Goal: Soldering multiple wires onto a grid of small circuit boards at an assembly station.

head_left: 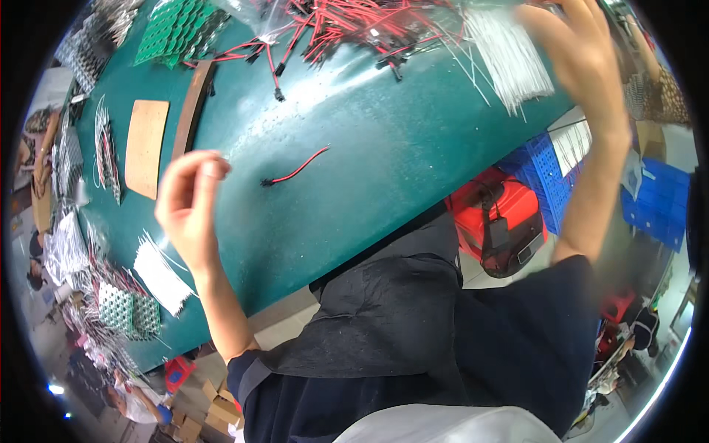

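Observation:
My left hand [190,210] hovers over the green table [354,214] on the left, its thumb and fingertips drawn together. Whatever they pinch, if anything, is too small to make out. To its right lies one short red and black wire lead [299,167] with a black connector at one end. My right hand [580,63] is raised at the far right, beside a bundle of thin white strips like cable ties [509,63]. Motion smears its fingers, so I cannot see whether they hold anything. A heap of red and black leads [354,29] lies at the far edge.
Left of centre lie a dark bar [193,111] and a pale wooden board [147,148]. Green panels [177,29], more white strips [162,277] and wired boards [127,310] sit along the left. Below the table's right edge are a red case [498,214] and a blue crate [535,177].

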`<state>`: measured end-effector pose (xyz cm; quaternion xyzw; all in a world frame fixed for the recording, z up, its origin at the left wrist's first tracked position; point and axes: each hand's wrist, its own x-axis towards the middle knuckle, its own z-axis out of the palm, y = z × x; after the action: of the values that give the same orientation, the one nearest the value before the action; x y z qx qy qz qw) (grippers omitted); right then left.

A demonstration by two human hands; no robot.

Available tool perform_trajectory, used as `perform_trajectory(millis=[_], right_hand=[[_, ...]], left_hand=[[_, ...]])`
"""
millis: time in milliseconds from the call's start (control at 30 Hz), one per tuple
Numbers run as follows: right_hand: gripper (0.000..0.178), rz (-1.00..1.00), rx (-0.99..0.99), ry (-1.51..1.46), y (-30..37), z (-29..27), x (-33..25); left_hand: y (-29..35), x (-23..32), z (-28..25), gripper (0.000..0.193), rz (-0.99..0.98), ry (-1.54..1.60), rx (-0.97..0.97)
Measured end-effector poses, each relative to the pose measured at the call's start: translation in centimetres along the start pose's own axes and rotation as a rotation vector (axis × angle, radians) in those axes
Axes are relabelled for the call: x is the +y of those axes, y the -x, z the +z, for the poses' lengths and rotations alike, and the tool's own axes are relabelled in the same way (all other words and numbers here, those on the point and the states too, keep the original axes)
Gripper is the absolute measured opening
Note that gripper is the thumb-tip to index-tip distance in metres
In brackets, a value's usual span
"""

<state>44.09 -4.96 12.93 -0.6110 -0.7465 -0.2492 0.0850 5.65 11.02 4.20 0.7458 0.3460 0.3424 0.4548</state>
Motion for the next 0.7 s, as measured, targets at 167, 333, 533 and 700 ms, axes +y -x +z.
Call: perform_trajectory(millis=[167,333,533,700], right_hand=[[0.012,-0.325,-0.351,0.001,-0.9,-0.7,5.2],[0.018,-0.509,-0.221,-0.03,-1.5,5.9,6.5],[0.021,-0.195,-0.375,-0.035,-3.3,10.8,-0.2],[0.01,-0.109,-0.32,-0.1,-4.9,11.9,-2.0]], left_hand=[[0.8,0.1,3.8,0.038,0.277,-0.724,-0.329],[0.8,-2.6,5.8,0.02,0.403,-0.674,-0.26],[-0.4,-3.5,4.0,0.012,0.377,-0.828,-0.091],[-2.5,-6.2,4.1,0.01,0.395,-0.809,-0.056]])
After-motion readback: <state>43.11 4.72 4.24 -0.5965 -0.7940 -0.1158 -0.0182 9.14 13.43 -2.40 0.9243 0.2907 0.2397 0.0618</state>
